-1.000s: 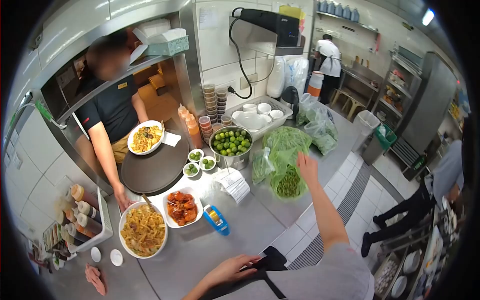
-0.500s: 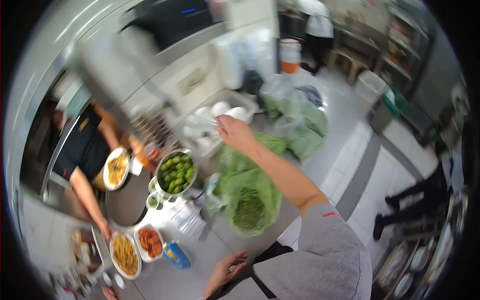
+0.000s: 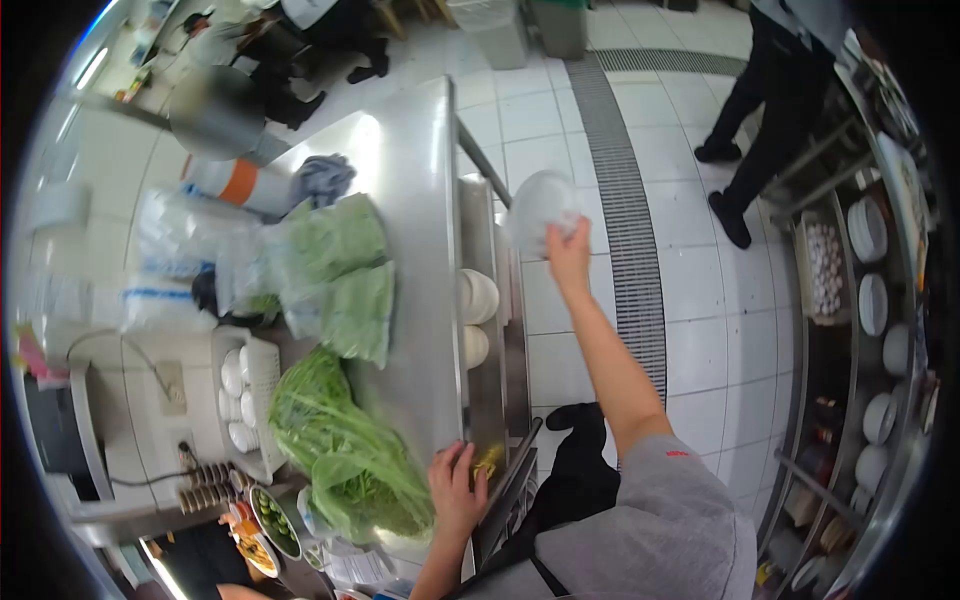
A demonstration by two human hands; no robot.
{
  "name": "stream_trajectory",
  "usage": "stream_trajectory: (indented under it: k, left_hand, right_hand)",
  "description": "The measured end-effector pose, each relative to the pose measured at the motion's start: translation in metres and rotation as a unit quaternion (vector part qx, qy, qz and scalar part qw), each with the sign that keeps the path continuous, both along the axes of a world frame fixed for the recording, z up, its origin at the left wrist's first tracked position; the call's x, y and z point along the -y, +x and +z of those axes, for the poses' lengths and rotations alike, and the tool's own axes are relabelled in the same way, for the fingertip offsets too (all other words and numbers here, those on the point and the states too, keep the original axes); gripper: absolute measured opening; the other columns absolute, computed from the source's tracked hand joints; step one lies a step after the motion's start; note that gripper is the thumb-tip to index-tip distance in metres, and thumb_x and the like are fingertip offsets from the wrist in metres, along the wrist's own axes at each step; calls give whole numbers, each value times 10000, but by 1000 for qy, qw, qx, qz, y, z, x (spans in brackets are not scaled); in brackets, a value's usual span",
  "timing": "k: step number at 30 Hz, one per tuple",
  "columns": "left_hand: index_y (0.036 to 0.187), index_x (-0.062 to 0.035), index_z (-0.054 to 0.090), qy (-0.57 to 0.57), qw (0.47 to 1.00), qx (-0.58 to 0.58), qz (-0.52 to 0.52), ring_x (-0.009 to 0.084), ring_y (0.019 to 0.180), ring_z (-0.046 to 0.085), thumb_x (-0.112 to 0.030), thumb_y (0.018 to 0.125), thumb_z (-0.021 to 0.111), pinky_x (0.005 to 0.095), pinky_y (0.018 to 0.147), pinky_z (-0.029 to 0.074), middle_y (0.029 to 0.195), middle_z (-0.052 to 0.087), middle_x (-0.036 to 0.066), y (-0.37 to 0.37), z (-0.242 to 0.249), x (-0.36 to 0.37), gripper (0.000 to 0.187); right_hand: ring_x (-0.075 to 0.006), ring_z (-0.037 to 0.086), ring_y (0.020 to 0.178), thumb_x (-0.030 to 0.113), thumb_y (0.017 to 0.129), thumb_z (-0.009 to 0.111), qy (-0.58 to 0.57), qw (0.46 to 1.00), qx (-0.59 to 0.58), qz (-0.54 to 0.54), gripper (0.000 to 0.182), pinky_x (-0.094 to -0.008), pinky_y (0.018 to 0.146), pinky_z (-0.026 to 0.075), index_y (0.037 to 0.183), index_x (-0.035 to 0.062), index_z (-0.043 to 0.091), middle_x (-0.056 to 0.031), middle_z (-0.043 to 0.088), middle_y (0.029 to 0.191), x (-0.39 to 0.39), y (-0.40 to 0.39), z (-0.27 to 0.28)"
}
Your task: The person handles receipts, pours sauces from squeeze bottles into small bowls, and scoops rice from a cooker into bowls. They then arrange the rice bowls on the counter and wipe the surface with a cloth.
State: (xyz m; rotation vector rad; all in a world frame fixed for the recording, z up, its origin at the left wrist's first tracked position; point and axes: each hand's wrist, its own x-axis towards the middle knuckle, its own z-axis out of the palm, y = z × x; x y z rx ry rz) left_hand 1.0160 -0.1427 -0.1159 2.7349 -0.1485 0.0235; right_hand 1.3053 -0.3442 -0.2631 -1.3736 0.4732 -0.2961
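My right hand is stretched out over the floor beyond the counter's edge, fingers closed on the rim of a round whitish plate; motion blurs it, and it looks slightly see-through. On the edge of the steel counter lies my left hand, fingers extended and holding nothing visible. A small yellow thing shows just beside those fingers. Left of this hand is a green plastic bag of leafy herbs. Stacked white bowls sit on the shelf below the counter, nearer my right forearm.
A white basket of white cups and bagged greens stand along the counter. A metal bowl of green limes is at lower left. A person in dark trousers stands beside the right-hand rack. A drain grate crosses the floor.
My view has swung right. My right hand has left the white basket and moved out past the counter, now with the plate. My left hand has come to rest on the counter's edge.
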Motion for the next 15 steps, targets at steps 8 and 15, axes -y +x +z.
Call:
stream_trajectory:
  k: [8, 15]
  left_hand:
    - [1018, -59, 567, 76, 997, 9, 8, 343, 1027, 391, -131, 609, 663, 432, 865, 328, 1125, 419, 178, -3, -18, 2, 426]
    - [964, -95, 606, 117, 992, -37, 27, 349, 1034, 376, -207, 564, 712, 463, 896, 311, 1112, 391, 178, 5, -8, 13, 429]
  right_hand:
    - [-268, 614, 649, 142, 786, 542, -69, 997, 25, 38, 494, -349, 559, 472, 1213, 36, 319, -197, 582, 669, -80, 59, -45]
    - [-380, 550, 949, 127, 787, 491, -158, 959, -31, 235, 599, -419, 780, 460, 1303, -44, 241, -311, 496, 1088, -192, 132, -128]
